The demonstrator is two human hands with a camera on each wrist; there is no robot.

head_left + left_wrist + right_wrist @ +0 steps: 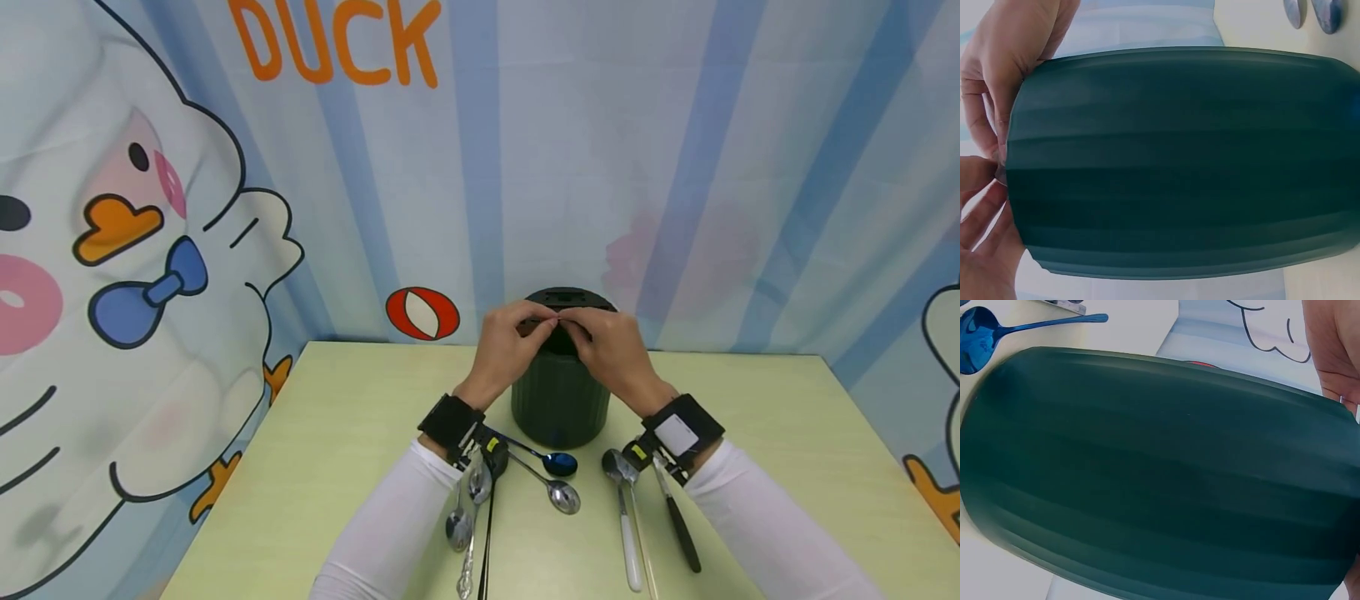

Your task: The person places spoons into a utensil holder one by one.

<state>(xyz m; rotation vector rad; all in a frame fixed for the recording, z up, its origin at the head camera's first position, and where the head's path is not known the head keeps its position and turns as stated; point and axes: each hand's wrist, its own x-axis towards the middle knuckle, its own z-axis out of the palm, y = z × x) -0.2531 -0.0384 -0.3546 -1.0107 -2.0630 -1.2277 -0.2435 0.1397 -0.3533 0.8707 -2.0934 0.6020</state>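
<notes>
A dark green ribbed bin [558, 408] stands upright near the table's back edge, its opening facing me. Both hands meet at the rim from either side. My left hand [501, 354] pinches thumb to finger at the front of the opening, and my right hand [618, 360] does likewise, their fingertips almost touching. In the left wrist view a small greyish piece [1000, 174] shows between the fingertips, right at the rim; I cannot tell what it is. Behind the fingers a black slotted part [566, 297] spans the back of the bin's top.
Left of the bin lie a blue spoon [559, 463], a silver spoon [562, 497], a black long-handled utensil [495, 458] and more silver spoons [459, 529]. On the right lie a white-handled spoon [630, 550] and a black-handled utensil [682, 529]. A duck-print curtain [555, 167] hangs behind the table.
</notes>
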